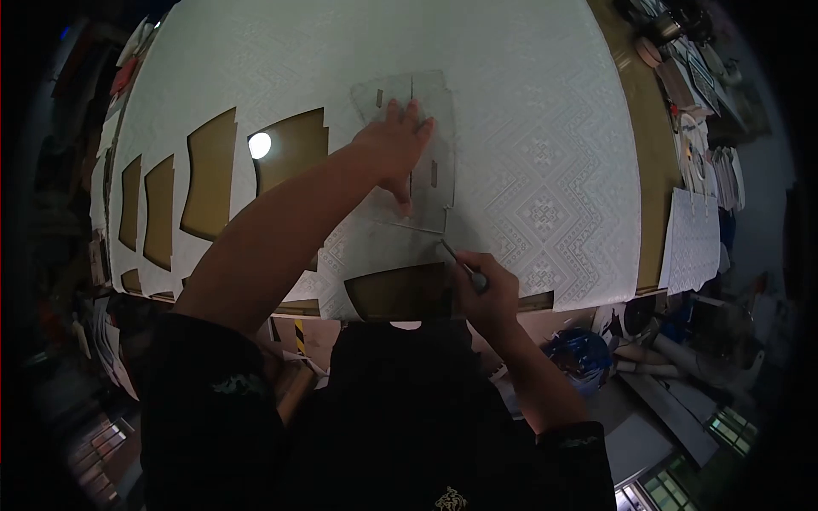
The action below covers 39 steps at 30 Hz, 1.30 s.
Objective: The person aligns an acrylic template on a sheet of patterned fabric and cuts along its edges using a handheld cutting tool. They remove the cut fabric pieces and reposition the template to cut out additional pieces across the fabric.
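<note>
My left hand [394, 152] lies with fingers spread on a clear template [441, 111], pressing it against a white patterned sheet [545, 162]. The template has straight and curved edges and a few slots. Near its lower corner, my right hand [492, 294] is closed around a slim cutting tool [455, 253] with a rounded grey end; its exact kind is unclear. The tool's tip is at the sheet, just below the template's bottom edge. Beneath the tool is a curved cut-out opening [396, 291] showing the brown table surface.
Several shaped openings, such as one brown cut-out [209, 175], run along the sheet's left side. Brown tabletop [652, 213] shows at the right, where patterned white pieces [692, 238] hang over the edge. Tools and stacked material [682, 51] sit at the far right.
</note>
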Available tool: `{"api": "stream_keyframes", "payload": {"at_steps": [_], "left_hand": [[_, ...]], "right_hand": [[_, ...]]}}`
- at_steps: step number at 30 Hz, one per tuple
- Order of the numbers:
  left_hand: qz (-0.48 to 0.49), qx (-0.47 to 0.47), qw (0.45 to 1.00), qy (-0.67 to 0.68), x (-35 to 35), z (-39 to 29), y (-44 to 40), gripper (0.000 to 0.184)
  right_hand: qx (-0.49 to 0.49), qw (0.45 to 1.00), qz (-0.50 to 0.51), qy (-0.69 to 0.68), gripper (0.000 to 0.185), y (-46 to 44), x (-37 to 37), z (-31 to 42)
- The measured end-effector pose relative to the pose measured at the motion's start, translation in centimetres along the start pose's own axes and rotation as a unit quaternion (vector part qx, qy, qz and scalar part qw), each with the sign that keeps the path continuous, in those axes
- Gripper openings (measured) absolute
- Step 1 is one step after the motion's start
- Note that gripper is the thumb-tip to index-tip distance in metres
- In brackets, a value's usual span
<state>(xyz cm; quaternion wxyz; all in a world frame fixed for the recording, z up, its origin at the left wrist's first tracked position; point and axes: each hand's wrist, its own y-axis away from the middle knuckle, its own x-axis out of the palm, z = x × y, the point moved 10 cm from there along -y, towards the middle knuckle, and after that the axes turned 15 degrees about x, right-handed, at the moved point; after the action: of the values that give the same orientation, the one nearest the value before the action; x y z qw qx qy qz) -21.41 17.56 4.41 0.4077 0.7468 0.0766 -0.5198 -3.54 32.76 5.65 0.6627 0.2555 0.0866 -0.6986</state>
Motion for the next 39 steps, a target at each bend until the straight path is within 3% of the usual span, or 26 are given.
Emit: {"api": "stream_keyframes", "payload": {"at_steps": [6, 12, 28, 39], "left_hand": [[-0.016, 0.006, 1.0, -0.001, 0.6, 0.5, -0.4, 0.157], [-0.034, 0.021, 0.999, 0.003, 0.2, 0.6, -0.2, 0.161], [-0.019, 0.013, 1.0, 0.019, 0.4, 0.5, -0.6, 0.161], [0.044, -0.008, 0.999, 0.024, 0.8, 0.0, -0.9, 0.161]], "right_hand": [[0.093, 0.99, -0.11, 0.009, 0.015, 1.0, 0.3, 0.9], [0.108, 0.962, -0.249, 0.031, 0.013, 1.4, 0.6, 2.5], [0.145, 0.955, -0.25, 0.065, 0.016, 0.7, 1.0, 2.6], [0.03, 0.952, -0.298, -0.062, 0.014, 0.2, 3.2, -1.4]]}}
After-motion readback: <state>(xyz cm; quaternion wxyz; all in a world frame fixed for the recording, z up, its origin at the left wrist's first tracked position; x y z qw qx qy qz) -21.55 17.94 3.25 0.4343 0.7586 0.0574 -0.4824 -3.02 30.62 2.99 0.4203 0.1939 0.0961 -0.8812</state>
